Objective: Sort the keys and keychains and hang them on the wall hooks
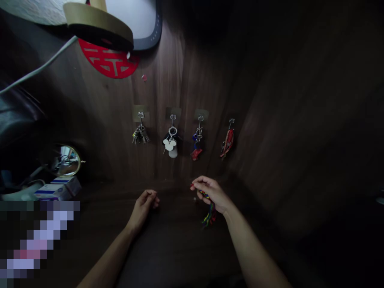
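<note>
My right hand (213, 195) is closed around a multicoloured braided cord (209, 218). Its tasselled end in green, yellow, blue and red hangs below my palm, and a red bit shows at the fingertips. My left hand (145, 203) rests low over the dark wooden surface with its fingers curled in, and nothing shows in it. Above the hands, things hang from a row of hooks on the wooden panel: a bunch of keys (141, 135), keys with a white mouse-head charm (169, 145), a blue and red keyring (197, 145) and a reddish strap (228, 143).
At the left stand a round mirror (69, 161) and white-and-blue boxes (57, 189). A red paper cutout (112, 64) is on the panel, partly behind a round lamp-like object (97, 24). A white cable (45, 66) runs down to the left.
</note>
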`<state>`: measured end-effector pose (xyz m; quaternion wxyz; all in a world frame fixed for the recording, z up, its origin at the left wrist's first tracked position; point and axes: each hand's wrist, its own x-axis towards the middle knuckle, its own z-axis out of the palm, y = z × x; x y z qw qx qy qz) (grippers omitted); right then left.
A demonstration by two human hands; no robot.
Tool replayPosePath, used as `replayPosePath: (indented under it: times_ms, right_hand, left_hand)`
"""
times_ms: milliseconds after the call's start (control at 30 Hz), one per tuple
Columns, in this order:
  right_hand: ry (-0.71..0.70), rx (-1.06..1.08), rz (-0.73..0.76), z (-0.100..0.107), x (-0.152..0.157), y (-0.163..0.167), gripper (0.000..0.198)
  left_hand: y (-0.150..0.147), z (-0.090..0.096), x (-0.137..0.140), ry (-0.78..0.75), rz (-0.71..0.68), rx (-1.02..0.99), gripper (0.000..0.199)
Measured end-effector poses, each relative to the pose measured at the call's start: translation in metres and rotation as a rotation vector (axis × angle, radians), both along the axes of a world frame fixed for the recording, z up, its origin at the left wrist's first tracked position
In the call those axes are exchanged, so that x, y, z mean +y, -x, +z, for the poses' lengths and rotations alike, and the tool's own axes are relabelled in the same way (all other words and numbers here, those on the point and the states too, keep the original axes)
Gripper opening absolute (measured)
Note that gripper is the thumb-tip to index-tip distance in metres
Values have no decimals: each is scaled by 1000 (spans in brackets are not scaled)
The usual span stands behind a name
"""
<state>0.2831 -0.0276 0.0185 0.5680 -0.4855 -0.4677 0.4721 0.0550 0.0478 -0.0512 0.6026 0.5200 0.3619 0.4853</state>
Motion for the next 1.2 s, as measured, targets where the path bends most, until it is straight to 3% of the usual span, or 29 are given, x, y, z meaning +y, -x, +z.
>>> replayPosePath:
  times_ms: [267,500,700,933,1200]
  right_hand:
    - [-134,-114,-319,48,4,-55,28]
    - [-237,-192,-388,107,34,-89,23]
    - [-277,-203,-472,139,57,-115,16]
    - [-289,-281,-585,156,70,-145,15]
    - [-278,-249,-654,144,72,-161,4]
  left_hand:
    - [-2,8,-6,-24,-10,90,40]
    - [-4,9,-6,-18,-12,110,38]
    - [-6,8,-5,-6,-5,85,39]
    - [-7,10,-5,2,7,90,40]
    - [-7,9,-4,-10,-2,101,39]
